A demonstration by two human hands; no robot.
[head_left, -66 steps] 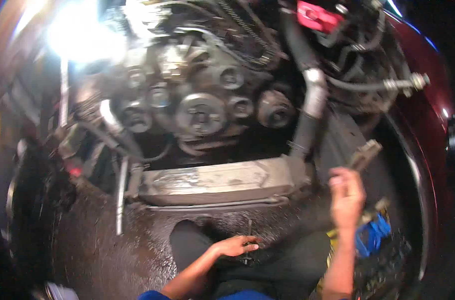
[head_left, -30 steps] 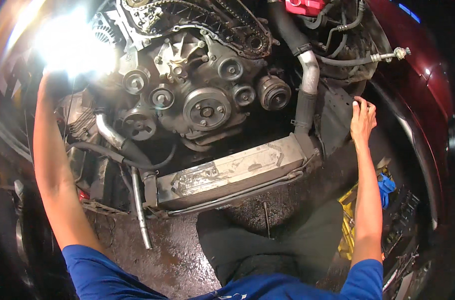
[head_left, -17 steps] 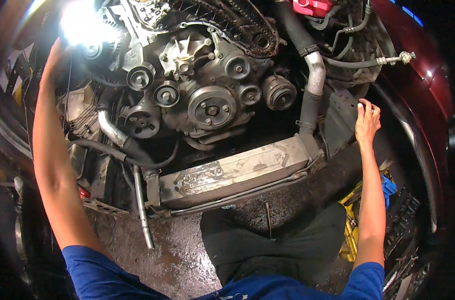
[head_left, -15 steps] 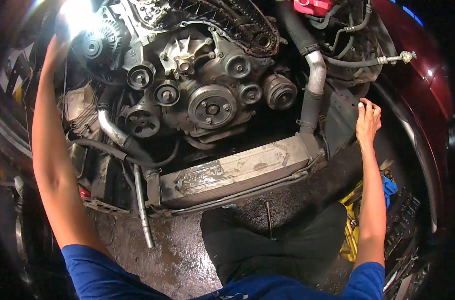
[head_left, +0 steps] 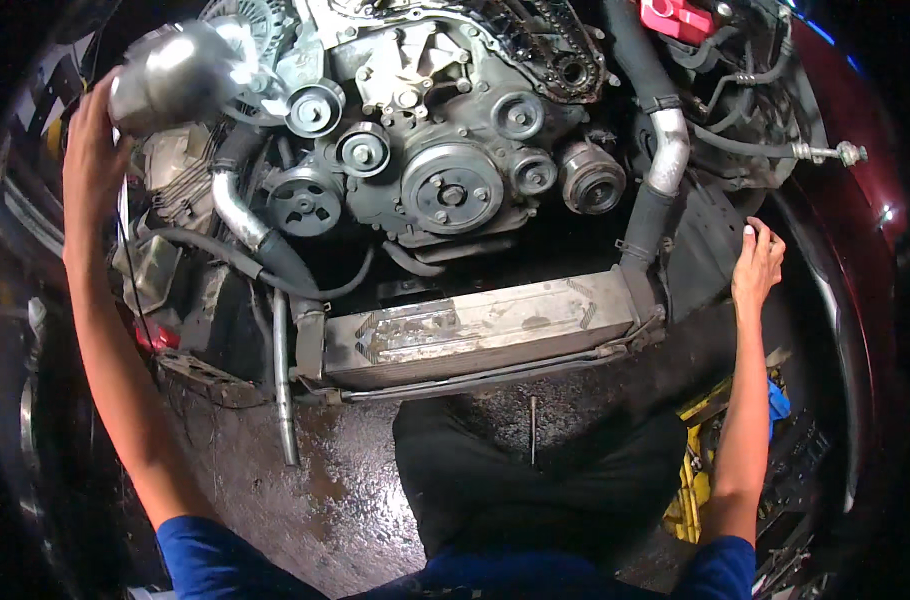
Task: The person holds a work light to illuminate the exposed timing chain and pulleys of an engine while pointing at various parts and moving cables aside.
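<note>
My left hand (head_left: 97, 115) is closed on a round silver work lamp (head_left: 170, 75) at the upper left, beside the engine front. My right hand (head_left: 760, 255) grips the edge of a dark metal panel (head_left: 703, 255) on the right, fingers curled over it. Between my hands is an exposed engine with several pulleys (head_left: 450, 190), a light metal housing (head_left: 405, 65), a finned alternator (head_left: 245, 25) partly behind the lamp and an uncovered chain (head_left: 545, 40). A flat, grimy cooler (head_left: 475, 325) lies across the front, joined to metal and rubber pipes (head_left: 665, 150).
The dark red car body (head_left: 880, 220) curves along the right. My legs are on wet, dark flooring (head_left: 345, 470) below the cooler. A yellow object (head_left: 690, 490), a blue item (head_left: 777, 400) and scattered tools sit at the lower right. A red part (head_left: 675, 20) is at the top right.
From beside my legs, both hands have risen to the car. The lamp has since turned from glaring at the camera to lighting the engine, and my left hand now shows on it.
</note>
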